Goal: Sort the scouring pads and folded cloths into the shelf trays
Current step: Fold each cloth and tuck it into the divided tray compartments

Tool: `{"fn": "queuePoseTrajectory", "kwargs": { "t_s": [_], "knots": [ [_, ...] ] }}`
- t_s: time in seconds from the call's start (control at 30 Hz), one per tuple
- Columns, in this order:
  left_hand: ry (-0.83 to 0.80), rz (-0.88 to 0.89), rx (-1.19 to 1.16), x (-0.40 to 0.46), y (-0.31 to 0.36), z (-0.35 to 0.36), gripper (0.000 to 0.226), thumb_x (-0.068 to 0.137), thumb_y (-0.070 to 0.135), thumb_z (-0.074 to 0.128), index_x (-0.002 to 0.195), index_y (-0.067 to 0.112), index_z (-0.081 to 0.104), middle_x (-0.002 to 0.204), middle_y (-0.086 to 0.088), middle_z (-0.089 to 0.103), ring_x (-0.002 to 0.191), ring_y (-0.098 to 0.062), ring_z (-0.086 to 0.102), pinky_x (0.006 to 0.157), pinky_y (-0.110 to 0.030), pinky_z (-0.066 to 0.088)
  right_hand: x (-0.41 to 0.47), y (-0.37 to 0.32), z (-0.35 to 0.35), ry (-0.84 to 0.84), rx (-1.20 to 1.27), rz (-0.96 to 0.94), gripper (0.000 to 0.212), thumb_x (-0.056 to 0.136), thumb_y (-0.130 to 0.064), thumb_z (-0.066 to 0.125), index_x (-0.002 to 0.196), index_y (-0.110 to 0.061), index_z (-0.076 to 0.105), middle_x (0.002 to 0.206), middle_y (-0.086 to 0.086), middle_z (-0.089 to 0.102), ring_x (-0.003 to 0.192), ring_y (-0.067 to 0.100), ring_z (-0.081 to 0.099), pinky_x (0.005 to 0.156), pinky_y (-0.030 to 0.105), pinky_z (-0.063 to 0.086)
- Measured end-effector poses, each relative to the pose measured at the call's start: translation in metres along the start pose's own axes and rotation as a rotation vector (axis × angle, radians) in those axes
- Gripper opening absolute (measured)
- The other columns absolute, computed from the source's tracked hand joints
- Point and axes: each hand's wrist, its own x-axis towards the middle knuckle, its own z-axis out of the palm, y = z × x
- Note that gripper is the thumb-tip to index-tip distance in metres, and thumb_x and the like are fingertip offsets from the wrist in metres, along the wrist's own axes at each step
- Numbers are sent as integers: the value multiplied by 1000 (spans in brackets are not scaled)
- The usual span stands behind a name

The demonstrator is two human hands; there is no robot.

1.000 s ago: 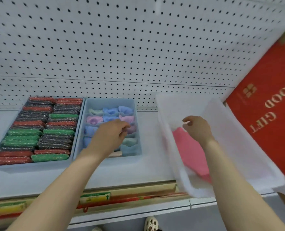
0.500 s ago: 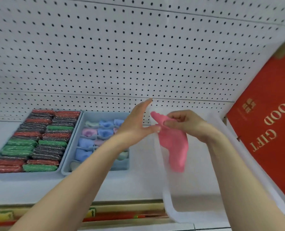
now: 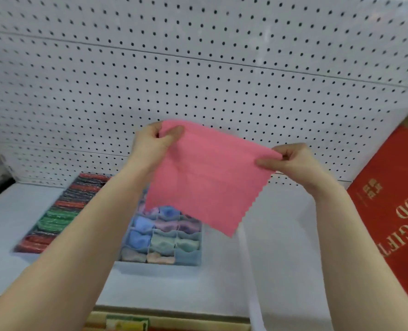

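Observation:
A pink cloth (image 3: 205, 180) hangs spread out flat in the air in front of the pegboard. My left hand (image 3: 154, 144) pinches its upper left corner and my right hand (image 3: 291, 161) pinches its upper right corner. Below it on the shelf stands a blue divided tray (image 3: 188, 259) with folded pastel cloths in its cells; the cloth hides the tray's far part. To its left a tray of red, green and dark scouring pads (image 3: 62, 211) lies in rows, partly behind my left forearm.
A white pegboard wall (image 3: 198, 68) rises behind the shelf. A red gift box (image 3: 394, 211) with gold lettering leans at the right. A white bin's rim (image 3: 248, 271) shows below the cloth. The shelf's front edge (image 3: 164, 318) carries a price strip.
The pink cloth came out of the white bin in my right hand, my left hand joined it, and both hands have raised and spread it open. The view has tilted up.

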Motion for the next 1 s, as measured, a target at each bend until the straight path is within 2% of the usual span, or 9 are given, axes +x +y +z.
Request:
{"fn": "queuePoseTrajectory", "kwargs": {
  "t_s": [0.1, 0.17, 0.23, 0.33, 0.47, 0.6, 0.67, 0.83, 1.0],
  "knots": [
    [66, 35, 7, 1, 1, -16, 2, 87, 22, 70, 87, 20, 68, 83, -3, 62, 77, -17, 55, 75, -37, 46, 5, -3, 6, 76, 196, -62, 26, 79, -26, 80, 80, -1, 70, 77, 11, 65, 73, 19, 59, 77, 39, 55],
    [88, 44, 11, -1, 0, -21, 5, 89, 18, 68, 86, 23, 67, 82, -3, 60, 77, -17, 53, 74, -36, 44, 7, -5, 12, 90, 155, -54, 20, 83, -21, 77, 80, -2, 70, 78, 10, 67, 74, 18, 59, 76, 41, 55],
    [25, 77, 83, -7, -3, -21, 4, 89, 20, 68, 86, 23, 70, 83, -3, 62, 78, -16, 54, 77, -35, 46, 8, -9, 23, 46, -79, -70, 17, 81, -27, 77, 91, -14, 71, 87, 0, 70, 81, 11, 59, 73, 32, 47],
    [-163, 147, 261, -18, -1, -7, 19, 87, 19, 69, 81, 37, 73, 84, 10, 70, 77, -7, 59, 78, -21, 46, 7, -32, 57, -124, -128, -172, 48, 72, -38, 82, 116, -41, 64, 112, -21, 67, 111, -8, 57, 91, 22, 46],
    [-260, 242, 351, -28, -3, 9, 24, 87, 16, 68, 87, 40, 67, 94, 2, 66, 70, -3, 56, 67, -11, 44, 10, -45, 94, -234, 74, -109, 22, 78, -24, 81, 97, -16, 73, 89, 11, 73, 83, 14, 65, 85, 42, 53],
    [-351, 77, 518, -38, -26, -10, 29, 80, 14, 73, 102, 31, 62, 91, 8, 64, 67, -7, 56, 58, -22, 47, 13, -32, 86, -128, 349, -85, 8, 88, -6, 65, 89, -10, 72, 78, 6, 64, 71, 14, 60, 72, 24, 53],
    [-330, 28, 622, -41, -38, -22, 20, 83, 14, 71, 99, 24, 67, 88, 8, 68, 77, -12, 62, 66, -27, 48, 14, -25, 80, -103, 394, -57, 12, 92, -9, 58, 90, -8, 69, 79, 2, 61, 72, 11, 58, 69, 22, 52],
    [-134, -139, 238, -38, -47, -36, 8, 92, 14, 65, 99, 17, 68, 93, -10, 73, 80, -22, 66, 78, -33, 52, 14, -13, 78, 63, 488, 32, 29, 97, -27, 59, 101, 1, 65, 85, 10, 51, 77, 23, 45, 73, 36, 37],
    [-42, -150, 284, -29, -53, -40, 7, 89, 14, 68, 96, 16, 69, 94, -11, 72, 88, -28, 66, 84, -40, 52, 8, -13, 79, 48, 692, 44, 16, 94, -25, 64, 95, -18, 78, 101, 1, 75, 95, 14, 67, 89, 29, 50]
  ]
}}
